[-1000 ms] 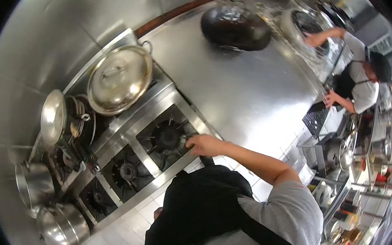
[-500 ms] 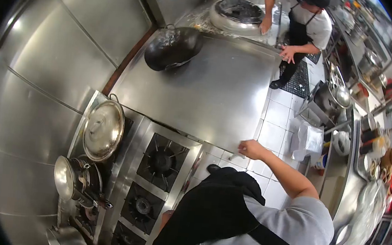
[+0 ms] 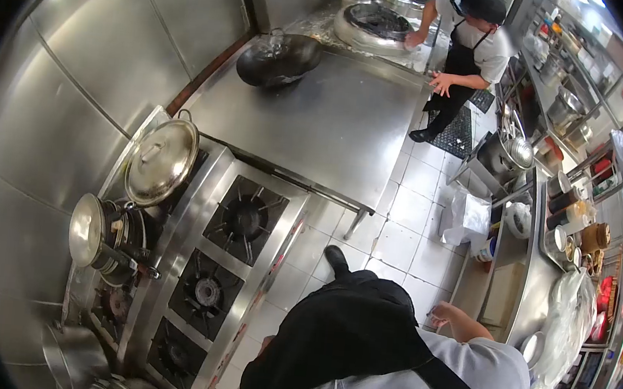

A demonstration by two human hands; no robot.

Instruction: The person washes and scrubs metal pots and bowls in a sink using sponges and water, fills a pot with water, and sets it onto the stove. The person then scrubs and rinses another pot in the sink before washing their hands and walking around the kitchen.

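Observation:
My right hand hangs low beside my black apron, over the white tiled floor. Its fingers are loosely curled, and I see nothing held in them. Only a sliver of skin shows at the apron's left side, so the fingers of my left hand are hidden. Nearest to that side is the gas stove with its black burners. Beyond it stands a steel worktable, with a dark wok lying at its far left corner.
A co-worker stands beyond the worktable, one hand at a large round wok station. A big lid and stacked pans line the stove's back. Crowded shelving and a counter run along the right.
My right hand has dropped from the worktable's near corner back to my side. The view has shifted, showing more floor and the table's leg. The co-worker's hands stay about where they were.

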